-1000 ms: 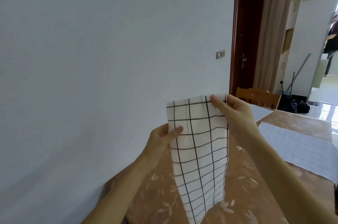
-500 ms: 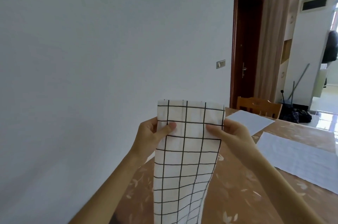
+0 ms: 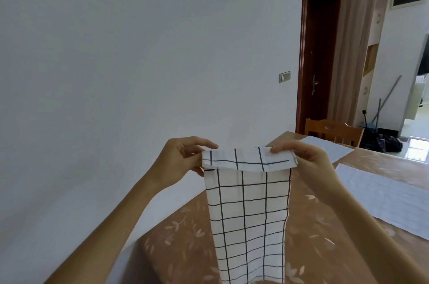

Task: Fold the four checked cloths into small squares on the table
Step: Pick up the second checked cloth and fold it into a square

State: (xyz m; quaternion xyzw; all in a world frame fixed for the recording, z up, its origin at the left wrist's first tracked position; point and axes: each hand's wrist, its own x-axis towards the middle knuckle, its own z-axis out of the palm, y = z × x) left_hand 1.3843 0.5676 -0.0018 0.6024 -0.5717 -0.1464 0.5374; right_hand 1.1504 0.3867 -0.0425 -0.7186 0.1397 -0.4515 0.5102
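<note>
- Right above the table (image 3: 313, 225), a white checked cloth (image 3: 248, 214) with thin black lines hangs in the air as a long narrow strip, held up by both hands.
- Its top edge is turned over toward the camera, making a short flap across the full width.
- The lower end runs out of the bottom of the view, so I cannot tell whether it touches the tabletop.
- The left hand (image 3: 183, 158) pinches the top left corner of the flap, forefinger stretched over the fold and thumb beneath it; the other fingers curl behind.
- The right hand (image 3: 306, 158) pinches the top right corner the same way, forefinger lying along the flap and the remaining fingers curled behind the fabric.
- The tabletop is tan with a pale leaf pattern.
- A flat cloth (image 3: 383, 198) with faint grid lines lies spread on the right side of the table, well apart from the held one.
- A farther cloth (image 3: 329, 149) lies flat near the table's far end, just before a wooden chair (image 3: 334, 130).
- Behind the chair stands a dark brown door (image 3: 318, 56), with a wall switch (image 3: 284, 77) to its left.
</note>
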